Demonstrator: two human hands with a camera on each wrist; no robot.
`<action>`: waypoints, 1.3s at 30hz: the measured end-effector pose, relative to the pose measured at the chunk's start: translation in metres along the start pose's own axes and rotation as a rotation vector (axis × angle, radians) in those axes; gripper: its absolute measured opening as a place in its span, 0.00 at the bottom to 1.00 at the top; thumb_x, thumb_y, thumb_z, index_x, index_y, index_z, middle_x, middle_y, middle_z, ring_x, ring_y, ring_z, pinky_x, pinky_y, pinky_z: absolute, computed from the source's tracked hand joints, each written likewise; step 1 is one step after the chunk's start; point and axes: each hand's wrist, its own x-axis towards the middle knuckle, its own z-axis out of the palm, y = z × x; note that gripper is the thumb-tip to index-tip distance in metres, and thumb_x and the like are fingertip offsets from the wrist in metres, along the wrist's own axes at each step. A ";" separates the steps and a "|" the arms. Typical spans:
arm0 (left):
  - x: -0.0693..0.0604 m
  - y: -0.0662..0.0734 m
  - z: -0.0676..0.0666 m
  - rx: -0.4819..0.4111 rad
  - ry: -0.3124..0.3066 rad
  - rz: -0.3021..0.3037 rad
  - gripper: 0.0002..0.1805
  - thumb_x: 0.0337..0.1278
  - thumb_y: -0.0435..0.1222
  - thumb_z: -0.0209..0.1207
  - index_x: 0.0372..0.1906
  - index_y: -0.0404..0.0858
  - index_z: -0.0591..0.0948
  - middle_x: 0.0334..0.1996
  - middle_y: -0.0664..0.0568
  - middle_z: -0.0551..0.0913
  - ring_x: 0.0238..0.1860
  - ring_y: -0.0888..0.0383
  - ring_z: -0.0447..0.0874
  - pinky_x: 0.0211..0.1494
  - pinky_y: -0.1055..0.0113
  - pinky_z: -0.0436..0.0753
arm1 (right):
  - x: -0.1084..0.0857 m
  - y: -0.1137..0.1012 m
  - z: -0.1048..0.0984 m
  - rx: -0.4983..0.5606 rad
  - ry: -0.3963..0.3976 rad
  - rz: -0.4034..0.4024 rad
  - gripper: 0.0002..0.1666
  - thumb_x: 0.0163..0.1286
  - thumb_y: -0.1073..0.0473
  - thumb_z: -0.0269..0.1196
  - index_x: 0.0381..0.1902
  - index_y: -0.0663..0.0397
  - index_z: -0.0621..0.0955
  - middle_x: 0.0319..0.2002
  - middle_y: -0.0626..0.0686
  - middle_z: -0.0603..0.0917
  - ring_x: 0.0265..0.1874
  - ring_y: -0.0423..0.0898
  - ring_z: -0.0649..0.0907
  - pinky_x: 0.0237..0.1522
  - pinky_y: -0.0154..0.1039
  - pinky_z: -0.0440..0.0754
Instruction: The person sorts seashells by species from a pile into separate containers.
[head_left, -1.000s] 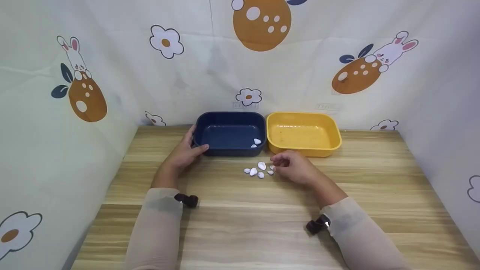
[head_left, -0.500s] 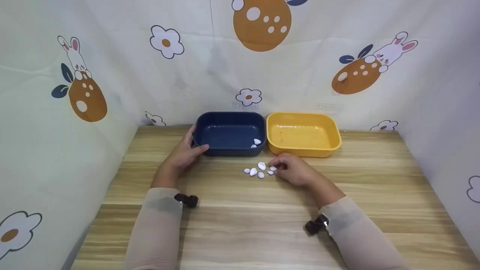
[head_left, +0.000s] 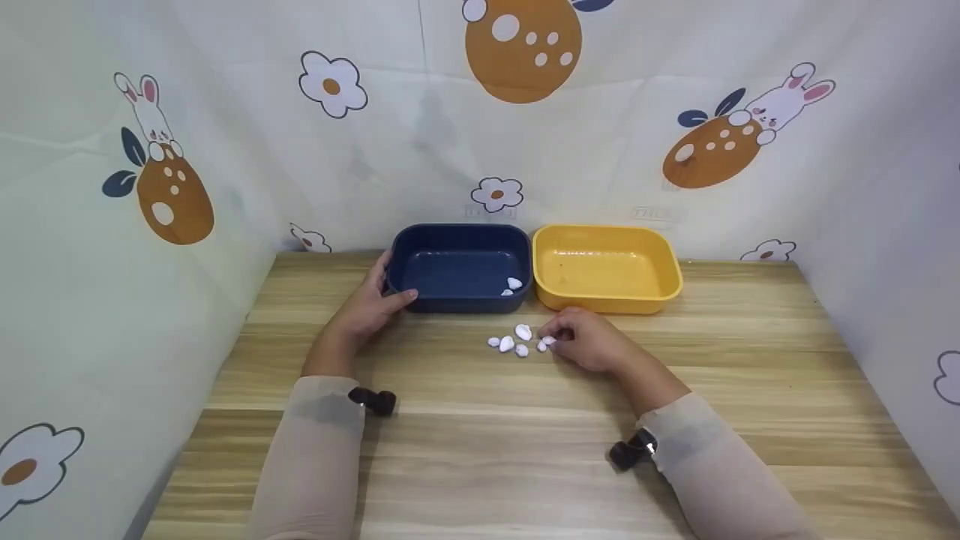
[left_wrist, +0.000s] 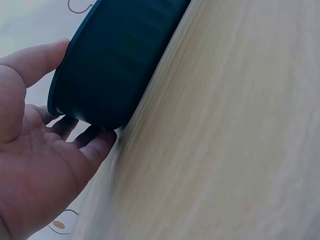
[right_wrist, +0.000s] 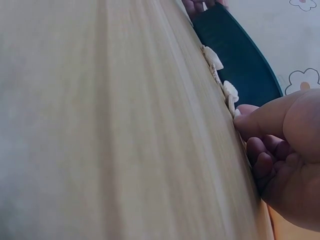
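right hand [head_left: 589, 339]: grip pinches a white shell [head_left: 549, 341], at or just over the surface [head_left: 480, 457], toward its far edge. shell likely light, stiff, perhaps brittle; best held by its sides, softly. loose shells [head_left: 507, 343] beside it. farther, left hand [head_left: 364, 307] grasps blue tub [head_left: 465, 305] at near-left corner; yellow tub [head_left: 615, 305] alongside.

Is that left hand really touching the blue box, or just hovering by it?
Touching. The left wrist view shows it: the left hand's thumb meets the blue box's rim, with fingers against its end.
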 end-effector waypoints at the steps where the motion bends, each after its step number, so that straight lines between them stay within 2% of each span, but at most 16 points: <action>1: 0.000 0.000 0.000 0.000 0.000 0.001 0.55 0.74 0.38 0.65 0.89 0.50 0.40 0.90 0.50 0.40 0.90 0.53 0.36 0.92 0.55 0.41 | 0.000 0.000 0.000 0.007 0.000 0.005 0.15 0.66 0.67 0.69 0.48 0.50 0.92 0.44 0.51 0.88 0.43 0.44 0.81 0.49 0.38 0.78; 9: 0.000 0.000 -0.001 0.003 -0.002 -0.004 0.55 0.73 0.39 0.66 0.89 0.52 0.40 0.90 0.50 0.39 0.90 0.52 0.36 0.92 0.53 0.40 | -0.002 -0.004 -0.007 0.109 -0.016 0.068 0.12 0.72 0.65 0.67 0.50 0.49 0.91 0.43 0.50 0.88 0.43 0.44 0.81 0.51 0.40 0.79; 18: -0.002 0.002 -0.001 0.000 0.002 -0.005 0.56 0.73 0.40 0.66 0.89 0.52 0.40 0.90 0.51 0.40 0.90 0.52 0.36 0.92 0.53 0.40 | -0.005 -0.016 -0.019 0.181 0.006 0.124 0.14 0.74 0.64 0.66 0.55 0.54 0.89 0.49 0.53 0.90 0.49 0.47 0.83 0.57 0.42 0.81; 27: -0.001 0.000 -0.002 0.006 -0.011 0.002 0.57 0.72 0.42 0.67 0.89 0.54 0.40 0.90 0.49 0.41 0.90 0.51 0.37 0.92 0.54 0.42 | -0.009 -0.023 -0.037 0.195 0.059 0.172 0.15 0.74 0.62 0.67 0.57 0.53 0.89 0.46 0.53 0.86 0.47 0.49 0.80 0.52 0.42 0.79; 39: -0.001 -0.001 -0.001 -0.009 -0.003 0.008 0.57 0.71 0.41 0.67 0.89 0.52 0.41 0.90 0.47 0.43 0.90 0.51 0.39 0.92 0.55 0.42 | -0.012 -0.009 -0.064 0.203 0.169 0.226 0.14 0.76 0.59 0.68 0.57 0.49 0.88 0.51 0.54 0.87 0.47 0.49 0.79 0.51 0.39 0.79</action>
